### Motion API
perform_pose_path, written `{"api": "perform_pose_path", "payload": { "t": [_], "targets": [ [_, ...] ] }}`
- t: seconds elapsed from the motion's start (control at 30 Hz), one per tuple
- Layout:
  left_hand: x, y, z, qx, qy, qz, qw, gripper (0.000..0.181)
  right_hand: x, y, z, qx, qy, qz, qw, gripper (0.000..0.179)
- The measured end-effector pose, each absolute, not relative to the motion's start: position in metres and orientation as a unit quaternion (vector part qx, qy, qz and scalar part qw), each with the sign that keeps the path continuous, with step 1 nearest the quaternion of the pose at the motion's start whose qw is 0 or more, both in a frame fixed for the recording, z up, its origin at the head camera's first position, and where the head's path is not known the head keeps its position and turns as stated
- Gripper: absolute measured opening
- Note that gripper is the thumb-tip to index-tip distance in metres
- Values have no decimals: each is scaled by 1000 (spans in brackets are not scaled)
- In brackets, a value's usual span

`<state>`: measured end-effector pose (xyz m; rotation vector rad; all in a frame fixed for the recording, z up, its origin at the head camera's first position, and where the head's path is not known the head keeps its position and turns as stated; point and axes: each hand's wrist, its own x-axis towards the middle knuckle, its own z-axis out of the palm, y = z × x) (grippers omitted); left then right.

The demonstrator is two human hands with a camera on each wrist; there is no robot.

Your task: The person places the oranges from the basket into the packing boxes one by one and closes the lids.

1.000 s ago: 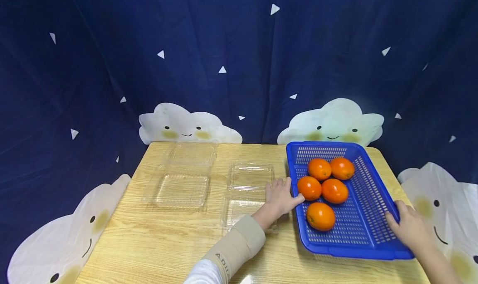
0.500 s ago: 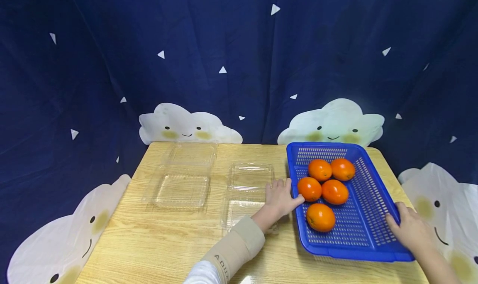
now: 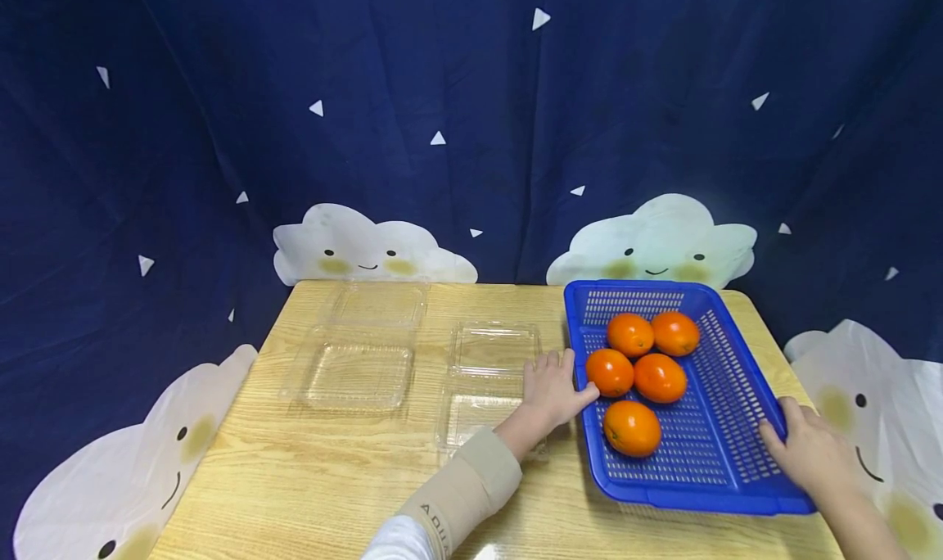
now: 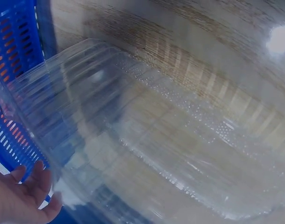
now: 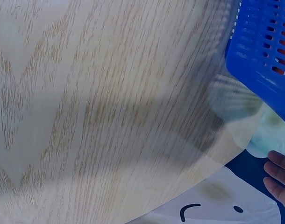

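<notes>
"What's behind the counter [image 3: 295, 478]?"

"A dark blue curtain [image 3: 383, 93], printed with white triangles [image 3: 541, 20] and smiling clouds [image 3: 372, 245]."

"And the blue basket [image 3: 692, 499]?"

"It sits at the right end of the counter, with five oranges [image 3: 660, 378] inside, four clustered and the fifth a little nearer, all towards its left half."

"How are the hands placed?"

"The left hand [image 3: 552, 390] is at the basket's left rim, fingers loose and slightly apart, thumb over the edge. The right hand [image 3: 810, 449] is at the right rim, fingers relaxed, thumb towards the inside. I can't tell how firmly either presses."

"Anything nearby?"

"Two clear containers [image 3: 495, 349], lids folded back, left of the basket; the left wrist crosses the nearer one"
</notes>
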<state>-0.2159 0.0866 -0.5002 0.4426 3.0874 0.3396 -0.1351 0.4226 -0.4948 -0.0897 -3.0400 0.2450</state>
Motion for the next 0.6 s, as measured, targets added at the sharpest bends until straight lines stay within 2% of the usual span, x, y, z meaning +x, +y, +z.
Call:
{"api": "perform_pose_path", "payload": {
  "t": [0.33, 0.6],
  "targets": [
    [-212, 76, -498, 182, 978, 93, -32, 49, -135, 421, -491, -55, -996, 64, 18, 54],
    [-210, 44, -485, 196, 974, 97, -59, 42, -137, 420, -488, -67, -996, 63, -4, 58]
  ]
}}
